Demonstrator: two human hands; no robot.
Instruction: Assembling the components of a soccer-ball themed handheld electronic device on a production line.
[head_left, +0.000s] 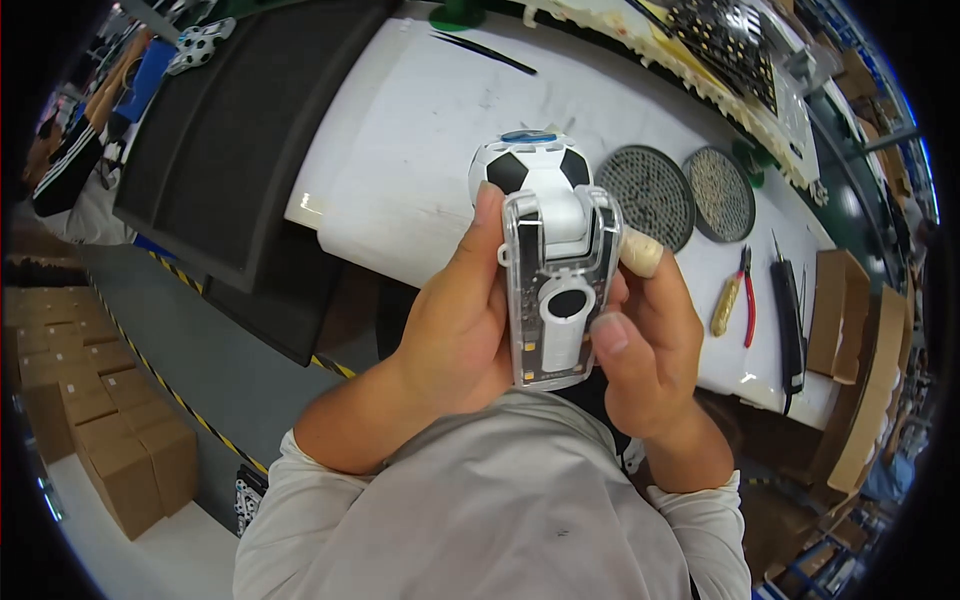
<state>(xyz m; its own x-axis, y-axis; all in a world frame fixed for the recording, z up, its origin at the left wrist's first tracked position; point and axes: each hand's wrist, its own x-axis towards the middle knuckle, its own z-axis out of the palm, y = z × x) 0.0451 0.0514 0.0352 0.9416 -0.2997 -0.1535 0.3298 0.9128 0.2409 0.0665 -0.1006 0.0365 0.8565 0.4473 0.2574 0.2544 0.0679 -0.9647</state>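
I hold a small device (555,290) up close to the camera with both hands. It has a clear plastic body with a white inner part and an oval dark hole. On top of it sits a ball-shaped head (530,165) patterned in black and white like a football. My left hand (455,335) grips its left side, with the thumb lying up along the clear edge. My right hand (645,340) grips its right side and lower corner, and one of its fingers wears a pale finger cot (640,255).
A white worktable (420,130) lies beyond the hands, with a dark foam mat (230,140) on its left. Two round mesh trays (650,195) (720,195), yellow-handled pliers (728,300) and a black tool (790,310) lie at right. Cardboard boxes (110,430) stand on the floor at left.
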